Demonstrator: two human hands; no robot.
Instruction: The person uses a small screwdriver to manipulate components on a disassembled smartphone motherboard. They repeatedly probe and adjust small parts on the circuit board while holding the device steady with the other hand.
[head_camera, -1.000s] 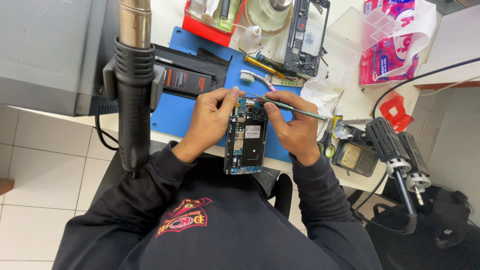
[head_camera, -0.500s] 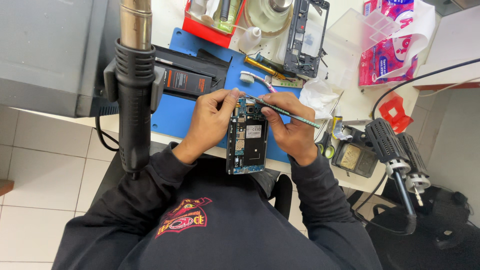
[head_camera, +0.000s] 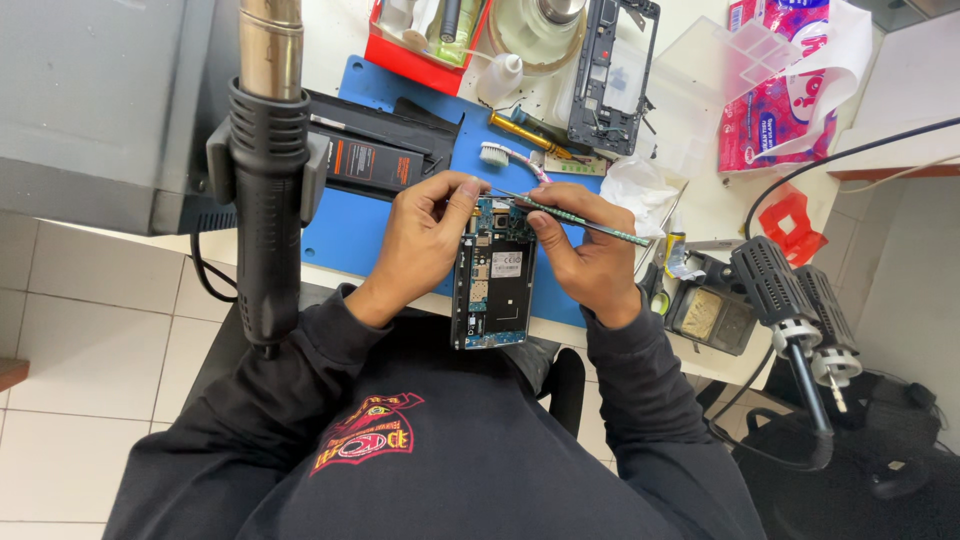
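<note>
The phone (head_camera: 495, 272), opened with its board bare, lies lengthwise over the near edge of the blue mat (head_camera: 345, 225) on the tabletop (head_camera: 705, 200); its lower end juts past the tabletop edge. Where the tweezers (head_camera: 570, 214) meet the board is too small to make out. The left hand (head_camera: 425, 240) has its grip closed on the phone's upper left edge. The right hand (head_camera: 585, 255) pinches the tweezers, tips at the phone's top. A heat gun (head_camera: 268, 170) blocks part of the mat.
</note>
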